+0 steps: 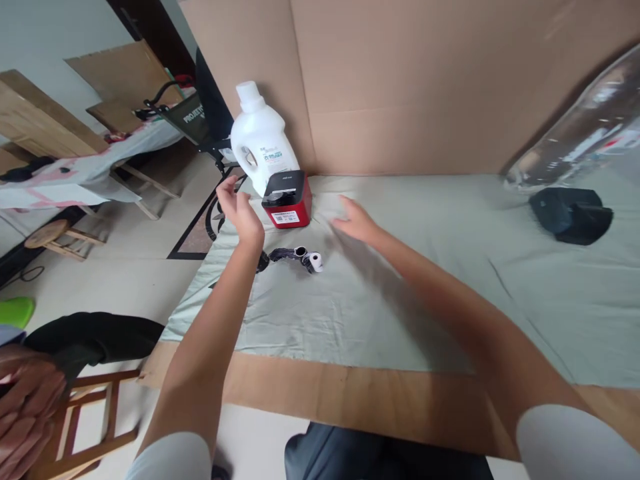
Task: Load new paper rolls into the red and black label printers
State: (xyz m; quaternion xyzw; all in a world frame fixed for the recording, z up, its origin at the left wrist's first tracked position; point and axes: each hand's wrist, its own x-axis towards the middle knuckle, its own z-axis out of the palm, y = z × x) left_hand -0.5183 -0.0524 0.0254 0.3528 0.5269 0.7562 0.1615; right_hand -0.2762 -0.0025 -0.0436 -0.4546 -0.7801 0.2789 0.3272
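A red box with a black top (pixel 287 200) stands on the cloth-covered table, in front of a white jug-shaped bottle (pixel 266 143). My left hand (pixel 243 210) is raised just left of the box, its fingers apart and nothing in them. To the right of the box, my right hand (pixel 357 221) hovers with fingers spread, holding nothing and not touching the box. Nearer to me on the cloth lie a white roll-like piece (pixel 315 261) and a dark, bent object (pixel 283 254); my left forearm partly hides a black item beside them.
Cardboard (pixel 400 87) stands upright behind the table (pixel 350 390). At the right are a black object (pixel 571 215) and a clear plastic-wrapped item (pixel 575 133). Another person's hands (pixel 30 407) show at lower left, near a wooden chair. A stool (pixel 47 235) stands farther left.
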